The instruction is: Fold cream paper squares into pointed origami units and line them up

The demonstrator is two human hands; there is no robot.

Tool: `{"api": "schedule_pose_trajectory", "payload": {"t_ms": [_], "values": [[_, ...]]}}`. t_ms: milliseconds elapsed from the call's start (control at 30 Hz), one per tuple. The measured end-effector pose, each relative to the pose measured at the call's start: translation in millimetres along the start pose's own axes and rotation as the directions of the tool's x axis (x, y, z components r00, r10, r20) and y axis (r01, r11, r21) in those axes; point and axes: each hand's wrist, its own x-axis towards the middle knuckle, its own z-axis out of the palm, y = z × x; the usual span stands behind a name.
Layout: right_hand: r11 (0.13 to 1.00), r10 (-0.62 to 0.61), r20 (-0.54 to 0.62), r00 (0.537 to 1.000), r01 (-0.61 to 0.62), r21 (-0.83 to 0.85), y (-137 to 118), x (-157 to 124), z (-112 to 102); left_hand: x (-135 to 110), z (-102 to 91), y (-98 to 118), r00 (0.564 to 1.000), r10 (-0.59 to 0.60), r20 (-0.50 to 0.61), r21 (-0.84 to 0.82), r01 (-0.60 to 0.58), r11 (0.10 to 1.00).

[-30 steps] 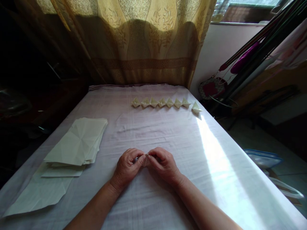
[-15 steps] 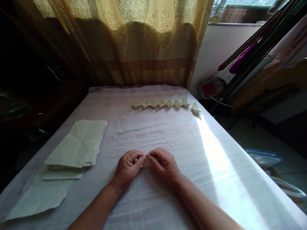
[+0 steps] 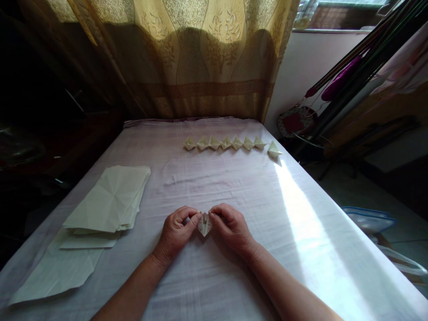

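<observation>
Between my two hands is a small folded paper boat (image 3: 204, 225), its pointed lower end toward me and a slit-like opening at its top. My left hand (image 3: 179, 227) pinches its left corner between thumb and fingers. On the other side, my right hand (image 3: 230, 226) pinches the right corner the same way. Farther back on the cloth stands a row of several pale folded paper boats (image 3: 225, 142), with one paper boat (image 3: 274, 150) a little apart at the right end. To the left lies a stack of creased paper sheets (image 3: 112, 196).
A pale sheet covers the table (image 3: 160, 276). Behind its far edge hangs a gold patterned curtain (image 3: 214, 58). A strip of sunlight crosses the right side. Beyond the right edge are a round bag (image 3: 296, 122), dark poles and a blue-rimmed container (image 3: 369, 218) lower down.
My hands have moved slightly apart, and the paper between them has spread wider, showing its pointed shape. The row of boats and the paper stack stay put.
</observation>
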Motion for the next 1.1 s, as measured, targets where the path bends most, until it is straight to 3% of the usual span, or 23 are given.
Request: {"api": "schedule_pose_trajectory", "payload": {"t_ms": [200,400,833,1100], "values": [[0.995,0.085,-0.053,0.995,-0.082,0.058,1.3,-0.4,-1.4,1.4,-0.4,-3.6,0.999,-0.011,-0.042,-0.028,0.01,1.0],[0.983,0.159,-0.124,0.979,-0.145,0.114,1.9,1.5,-7.4,1.7,-0.7,-4.5,0.985,-0.102,-0.142,-0.079,0.091,0.993],[0.972,0.234,-0.233,0.944,-0.234,0.03,13.3,2.0,-11.9,1.1,-4.8,-11.5,0.97,-0.108,-0.216,-0.029,0.104,0.994],[0.955,0.141,-0.316,0.938,-0.213,-0.207,20.3,2.4,-14.0,5.3,-11.8,-20.8,0.958,0.126,-0.259,0.328,-0.035,0.944]]}}
